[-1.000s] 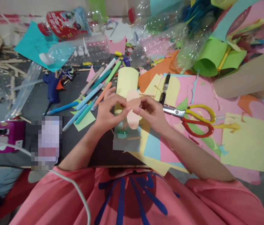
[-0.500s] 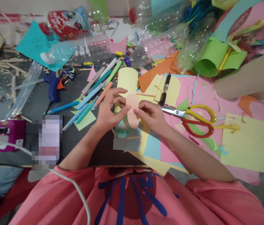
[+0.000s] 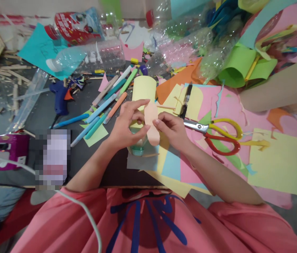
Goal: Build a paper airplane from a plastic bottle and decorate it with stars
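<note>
A small peach paper piece with rounded ends and a crease across it is held up in front of me. My right hand pinches its right edge between thumb and fingers. My left hand is curved round its left side, forefinger near the top and thumb at the lower left edge. Behind the piece stands a pale yellow paper cylinder. Below my left hand, a clear bottle with a green cap is partly covered by my fingers.
Scissors and a black pen lie on coloured paper at right. Left are markers, a blue glue gun and a blurred phone. Plastic bottles lie at the back. Another person's arm reaches in from the right.
The peach piece has shifted slightly right and turned more upright, showing more of its upper part. My left forefinger and thumb have spread further apart along its edge.
</note>
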Tool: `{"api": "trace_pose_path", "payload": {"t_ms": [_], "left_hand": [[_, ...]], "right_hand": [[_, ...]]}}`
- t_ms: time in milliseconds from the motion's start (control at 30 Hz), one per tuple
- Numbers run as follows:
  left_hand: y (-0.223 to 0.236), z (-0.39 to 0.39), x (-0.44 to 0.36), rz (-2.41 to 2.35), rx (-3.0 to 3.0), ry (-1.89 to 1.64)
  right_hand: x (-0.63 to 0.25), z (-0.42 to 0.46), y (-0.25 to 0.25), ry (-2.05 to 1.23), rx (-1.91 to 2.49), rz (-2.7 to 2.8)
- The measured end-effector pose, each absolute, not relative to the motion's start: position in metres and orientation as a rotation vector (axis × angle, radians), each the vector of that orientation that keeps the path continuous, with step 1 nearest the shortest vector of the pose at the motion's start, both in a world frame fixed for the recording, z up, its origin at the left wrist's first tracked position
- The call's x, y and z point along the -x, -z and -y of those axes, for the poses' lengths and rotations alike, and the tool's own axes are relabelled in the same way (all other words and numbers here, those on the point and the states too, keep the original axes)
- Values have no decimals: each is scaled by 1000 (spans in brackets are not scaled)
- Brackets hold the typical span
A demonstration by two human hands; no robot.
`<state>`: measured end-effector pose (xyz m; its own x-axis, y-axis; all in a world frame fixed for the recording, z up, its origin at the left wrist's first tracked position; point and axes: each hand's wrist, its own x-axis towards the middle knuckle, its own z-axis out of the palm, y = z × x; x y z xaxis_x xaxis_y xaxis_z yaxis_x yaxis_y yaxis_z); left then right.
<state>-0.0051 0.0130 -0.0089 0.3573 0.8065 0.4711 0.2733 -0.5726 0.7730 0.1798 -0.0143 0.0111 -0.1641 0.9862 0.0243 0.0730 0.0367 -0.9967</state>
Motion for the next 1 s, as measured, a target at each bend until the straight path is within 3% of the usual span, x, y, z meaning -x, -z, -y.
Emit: {"api": "trace_pose_path", "payload": {"t_ms": [500,800,1000], "left_hand": [[10,-16,2,-930,-2071,-1218],[-5,-31,22,-1075,-2360,-826],[-6,-40,39,-1438,-2241,-1116]], "right_hand": [[-177,12,-5,-1366,1056,1299],[-183,2,-1,-1212,1140,1080],[-181,3,0,-1293,1115,1070]]}}
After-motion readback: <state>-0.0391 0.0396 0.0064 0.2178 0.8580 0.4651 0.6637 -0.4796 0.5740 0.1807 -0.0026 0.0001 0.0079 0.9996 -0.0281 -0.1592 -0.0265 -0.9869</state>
